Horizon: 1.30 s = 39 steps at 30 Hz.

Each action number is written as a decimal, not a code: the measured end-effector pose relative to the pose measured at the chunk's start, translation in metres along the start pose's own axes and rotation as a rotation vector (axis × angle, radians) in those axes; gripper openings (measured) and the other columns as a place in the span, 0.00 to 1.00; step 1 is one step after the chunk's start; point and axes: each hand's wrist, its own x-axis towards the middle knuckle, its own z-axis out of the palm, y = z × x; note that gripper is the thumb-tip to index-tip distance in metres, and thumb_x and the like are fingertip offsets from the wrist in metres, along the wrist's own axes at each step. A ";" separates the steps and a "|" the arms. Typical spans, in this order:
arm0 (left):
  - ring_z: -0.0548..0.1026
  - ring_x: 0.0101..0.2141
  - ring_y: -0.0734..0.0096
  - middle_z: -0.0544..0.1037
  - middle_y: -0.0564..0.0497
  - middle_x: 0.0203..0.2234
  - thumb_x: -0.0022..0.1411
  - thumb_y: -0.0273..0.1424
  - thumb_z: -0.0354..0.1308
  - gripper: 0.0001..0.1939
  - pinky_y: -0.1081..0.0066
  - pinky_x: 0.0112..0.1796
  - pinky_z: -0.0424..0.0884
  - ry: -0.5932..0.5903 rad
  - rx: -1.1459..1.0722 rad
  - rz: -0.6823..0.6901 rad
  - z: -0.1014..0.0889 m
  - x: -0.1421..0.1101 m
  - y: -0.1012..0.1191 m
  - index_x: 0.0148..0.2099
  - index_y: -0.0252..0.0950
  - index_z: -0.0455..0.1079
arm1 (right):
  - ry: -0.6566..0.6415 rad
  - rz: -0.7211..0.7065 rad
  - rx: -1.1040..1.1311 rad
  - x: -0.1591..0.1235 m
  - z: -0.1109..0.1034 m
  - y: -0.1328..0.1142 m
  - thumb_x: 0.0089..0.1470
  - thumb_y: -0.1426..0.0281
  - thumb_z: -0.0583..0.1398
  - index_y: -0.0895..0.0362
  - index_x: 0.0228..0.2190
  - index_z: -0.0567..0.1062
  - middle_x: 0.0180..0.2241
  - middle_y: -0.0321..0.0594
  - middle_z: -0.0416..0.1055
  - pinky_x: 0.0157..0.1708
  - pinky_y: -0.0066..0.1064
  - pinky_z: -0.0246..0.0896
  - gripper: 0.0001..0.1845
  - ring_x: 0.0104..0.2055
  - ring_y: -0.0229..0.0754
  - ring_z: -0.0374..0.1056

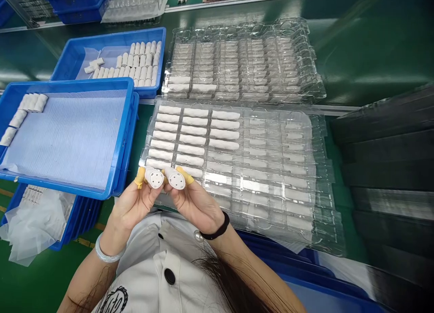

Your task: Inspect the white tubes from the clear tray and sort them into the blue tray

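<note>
My left hand (130, 204) and my right hand (195, 204) are held close together just above the near edge of a clear plastic blister tray (323, 168). Each hand pinches a short white cylindrical part, the left one (155, 178) and the right one (176, 180), with its holed end face turned up. Yellow finger cots cover a fingertip on each hand. The two parts are nearly touching. White cylinders like them lie in rows in the left part of the tray, while its right side holds paler, flatter rows behind the plastic.
A second clear tray (244, 28) lies beyond. To the left are a blue crate (129, 123) lined with a blue sheet and a blue crate (159, 55) of white cylinders. Stacked dark trays (383, 168) stand at right. Stacked blue crates (81, 218) with white plastic sit lower left.
</note>
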 end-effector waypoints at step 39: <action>0.79 0.29 0.66 0.79 0.48 0.28 0.53 0.42 0.69 0.22 0.68 0.32 0.76 -0.134 0.496 0.305 0.008 -0.002 -0.010 0.43 0.31 0.74 | 0.023 -0.205 -0.223 -0.001 0.004 0.004 0.54 0.67 0.62 0.61 0.32 0.78 0.27 0.38 0.76 0.26 0.25 0.66 0.09 0.25 0.34 0.68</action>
